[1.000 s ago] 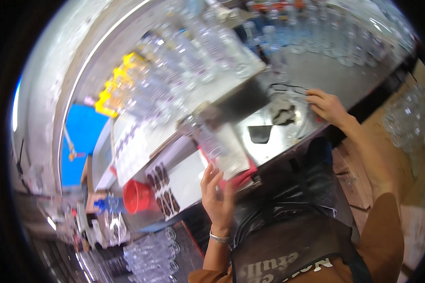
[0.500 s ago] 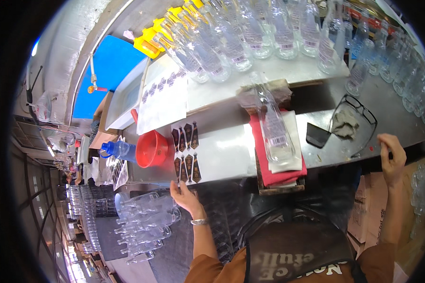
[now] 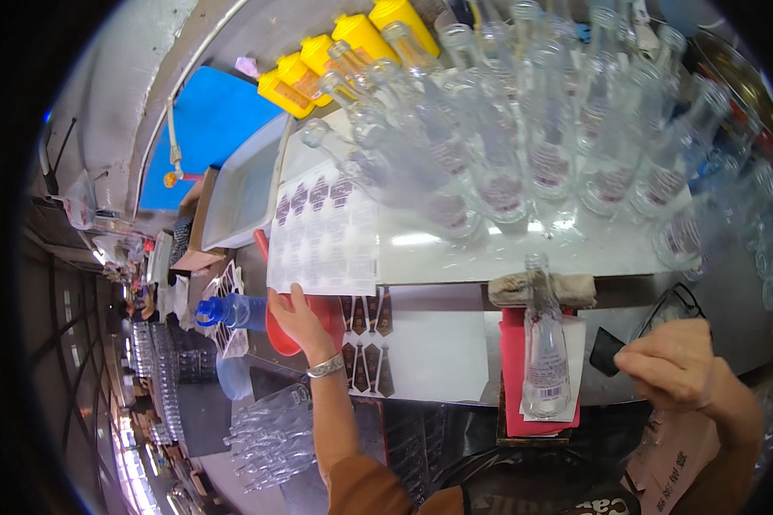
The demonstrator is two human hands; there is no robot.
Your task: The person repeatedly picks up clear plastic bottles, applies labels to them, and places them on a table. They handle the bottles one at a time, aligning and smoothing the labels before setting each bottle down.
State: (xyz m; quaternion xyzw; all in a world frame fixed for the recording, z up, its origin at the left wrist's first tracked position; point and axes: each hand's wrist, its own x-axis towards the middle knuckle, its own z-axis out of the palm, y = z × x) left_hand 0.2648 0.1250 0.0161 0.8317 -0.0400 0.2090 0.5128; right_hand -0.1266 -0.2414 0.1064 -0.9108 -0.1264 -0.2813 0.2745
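Observation:
My left hand point(image 3: 305, 324) is over the red bowl point(image 3: 325, 318), its fingers apart and their tips near the lower left corner of a white label sheet point(image 3: 322, 257). Whether they touch the paper I cannot tell. My right hand point(image 3: 672, 365) is curled into a fist at the right, in front of the table edge; its palm is hidden. Between the hands a clear glass bottle point(image 3: 545, 365) with a small printed label lies on white and red cloths point(image 3: 514, 378), its neck on a folded cloth pad point(image 3: 508, 292). Dark tie-shaped labels point(image 3: 374, 369) lie beside the bowl.
Many clear bottles point(image 3: 498, 184) stand on the raised white board point(image 3: 421, 257). Yellow containers point(image 3: 361, 39) line the back. A blue-capped bottle point(image 3: 242, 311) and a shallow tray point(image 3: 247, 184) are at the left. A dark flat piece point(image 3: 607, 350) and glasses point(image 3: 678, 300) lie near my right hand.
My left hand has moved up from beside the dark labels to the bowl and sheet. My right hand has come inward and closed into a fist. The view has shifted.

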